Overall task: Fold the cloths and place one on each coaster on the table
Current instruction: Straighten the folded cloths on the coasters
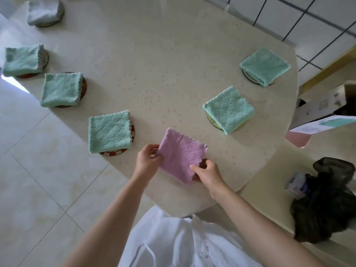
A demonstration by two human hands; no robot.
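Observation:
A folded pink cloth [180,154] lies at the near edge of the round table [163,74]. My left hand [147,160] pinches its left corner and my right hand [207,171] grips its near right edge. A dark coaster edge [204,160] peeks out under the pink cloth by my right fingers. Several folded green cloths rest on coasters: one at near left [108,132], one further left [60,89], one at far left [22,60], one at right [229,110], one at far right [264,66]. A grey cloth [43,13] sits on a coaster at the far left top.
A black bag [325,201] and a small packet [297,185] lie on a lower surface at the right. A cardboard box [325,105] and a paper sheet [323,126] are beyond the table's right edge. Tiled floor lies to the left.

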